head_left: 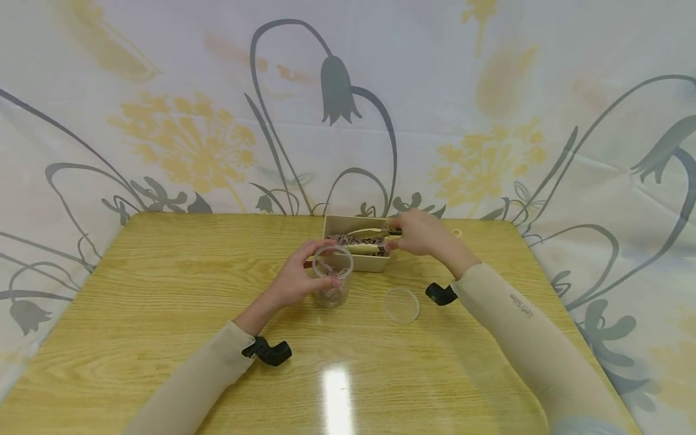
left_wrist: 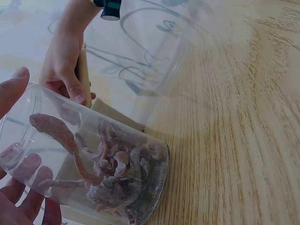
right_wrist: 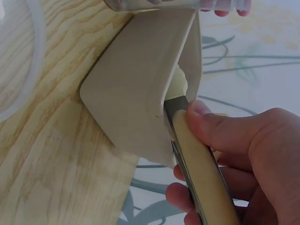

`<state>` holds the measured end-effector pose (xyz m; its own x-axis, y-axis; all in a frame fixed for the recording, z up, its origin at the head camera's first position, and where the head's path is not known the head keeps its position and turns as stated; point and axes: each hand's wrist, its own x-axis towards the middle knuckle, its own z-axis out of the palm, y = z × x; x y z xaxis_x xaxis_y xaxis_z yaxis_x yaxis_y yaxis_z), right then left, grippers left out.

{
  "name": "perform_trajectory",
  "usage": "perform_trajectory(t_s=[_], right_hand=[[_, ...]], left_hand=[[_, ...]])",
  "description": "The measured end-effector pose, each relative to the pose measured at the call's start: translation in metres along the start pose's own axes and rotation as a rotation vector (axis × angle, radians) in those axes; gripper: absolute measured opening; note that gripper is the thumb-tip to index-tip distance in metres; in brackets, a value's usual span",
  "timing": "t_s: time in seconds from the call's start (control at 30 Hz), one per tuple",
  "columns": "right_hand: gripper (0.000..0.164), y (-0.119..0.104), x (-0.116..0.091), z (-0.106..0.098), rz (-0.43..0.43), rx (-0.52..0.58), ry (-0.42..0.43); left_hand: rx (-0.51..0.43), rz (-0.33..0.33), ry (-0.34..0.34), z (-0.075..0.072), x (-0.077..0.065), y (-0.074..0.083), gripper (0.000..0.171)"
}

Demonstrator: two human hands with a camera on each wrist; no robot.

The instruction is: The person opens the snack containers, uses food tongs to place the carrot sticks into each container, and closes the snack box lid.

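Note:
My left hand (head_left: 293, 278) grips a clear plastic jar (head_left: 333, 297) around its upper part, and the jar stands upright on the table in front of the box. Inside it, the left wrist view shows several twisted, brownish dried strips (left_wrist: 117, 164) heaped at the bottom, one longer piece leaning up the wall. Over the right end of a beige rectangular box (head_left: 356, 264), my right hand (head_left: 420, 234) holds tongs (right_wrist: 199, 159) with cream handles and tips. The cream tips reach into the box among similar dark brown pieces (head_left: 339, 238); what lies between them is not plain.
A round translucent lid (head_left: 401, 306) lies on the wooden table (head_left: 190, 290) to the right of the jar. Beyond the right hand is a small pale ring (head_left: 457, 232). A flower-patterned curtain (head_left: 337, 157) hangs behind the table's far edge.

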<state>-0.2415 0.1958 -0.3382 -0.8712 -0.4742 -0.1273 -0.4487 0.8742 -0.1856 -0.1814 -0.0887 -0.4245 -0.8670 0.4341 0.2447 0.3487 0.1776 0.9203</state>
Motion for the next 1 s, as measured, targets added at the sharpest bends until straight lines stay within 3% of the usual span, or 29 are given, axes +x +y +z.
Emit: perform_trajectory(t_s=[0.53, 0.7, 0.83, 1.0], right_hand=[[0.043, 0.013, -0.005, 0.006, -0.073, 0.060, 0.092], [0.025, 0.017, -0.009, 0.007, -0.053, 0.108, 0.105], [0.046, 0.020, -0.014, 0.006, -0.019, 0.138, 0.115], [0.044, 0.025, -0.018, 0.003, -0.002, 0.189, 0.129]], left_hand=[[-0.010, -0.007, -0.002, 0.003, 0.002, -0.001, 0.075], [-0.016, -0.005, 0.007, 0.004, 0.003, -0.002, 0.074], [0.004, 0.000, 0.015, 0.003, 0.003, -0.002, 0.072], [0.023, -0.016, 0.030, 0.001, 0.002, -0.002, 0.076]])
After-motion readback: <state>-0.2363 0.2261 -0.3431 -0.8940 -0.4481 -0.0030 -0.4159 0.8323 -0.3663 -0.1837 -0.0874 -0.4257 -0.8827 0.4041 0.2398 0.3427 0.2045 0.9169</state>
